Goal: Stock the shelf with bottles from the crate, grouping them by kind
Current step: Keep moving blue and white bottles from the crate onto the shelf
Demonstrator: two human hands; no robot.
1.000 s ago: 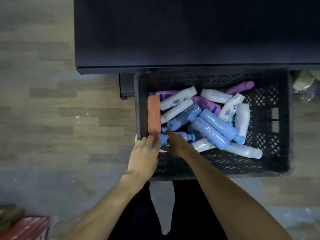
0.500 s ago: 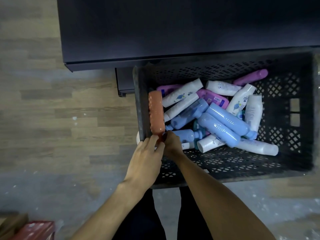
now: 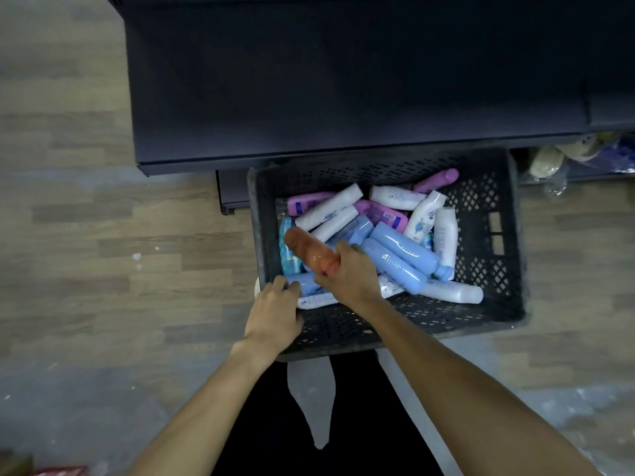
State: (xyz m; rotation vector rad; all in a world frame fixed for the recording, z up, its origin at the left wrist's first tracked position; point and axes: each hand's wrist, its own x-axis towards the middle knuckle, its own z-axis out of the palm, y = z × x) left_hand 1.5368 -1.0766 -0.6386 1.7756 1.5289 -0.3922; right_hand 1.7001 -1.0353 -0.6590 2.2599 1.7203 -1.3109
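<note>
Around the right-hand grip (image 3: 347, 273), blue bottles (image 3: 400, 257) (white ones (image 3: 330, 209) beyond).

Crate (image 3: 494, 235): matt black plastic with perforated lattice walls, scuffed along the rim. Orange bottle (image 3: 305, 250): smooth, glossy, translucent-looking plastic. Light-blue bottles (image 3: 402, 249) and white bottles (image 3: 330, 207): smooth plastic, soft sheen. Shelf (image 3: 343, 80): dark, matt, flat top. Floor (image 3: 103, 235): wood-grain planks, dull, speckled with pale marks.

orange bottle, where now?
Head view: orange bottle gripped in the right hand, over the crate's left side, above a teal bottle.
</note>
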